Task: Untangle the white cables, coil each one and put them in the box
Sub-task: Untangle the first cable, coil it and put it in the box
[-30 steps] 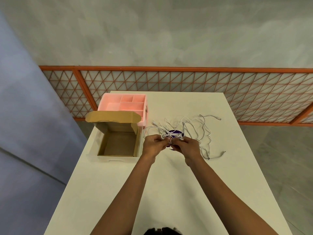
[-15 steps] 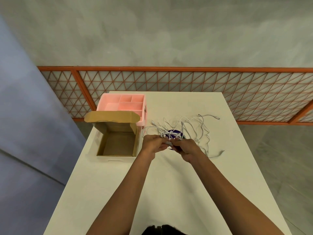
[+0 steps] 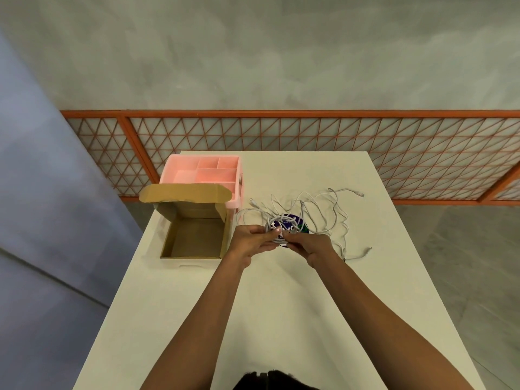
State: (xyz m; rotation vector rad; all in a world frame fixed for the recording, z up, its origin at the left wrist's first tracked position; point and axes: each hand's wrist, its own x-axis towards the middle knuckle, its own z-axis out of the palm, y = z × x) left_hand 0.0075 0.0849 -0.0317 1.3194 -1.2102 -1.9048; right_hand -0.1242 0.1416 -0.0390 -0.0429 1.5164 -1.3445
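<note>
The white cables (image 3: 306, 212) are pinched at their knot by the left hand (image 3: 250, 242) and right hand (image 3: 311, 246), apparently so strands can be teased apart above the counter (image 3: 281, 319).

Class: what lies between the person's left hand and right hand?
In the head view, a bunched part of the white cables lies between the left hand and right hand; both pinch it.

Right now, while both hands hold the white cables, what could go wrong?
1. The left hand and the right hand grip the white cables at one spot, and many loops cross behind them; a hard pull may tighten knots.
2. Some loops lie over the dark purple disc; lifting the bundle may drag it across the table.
</note>
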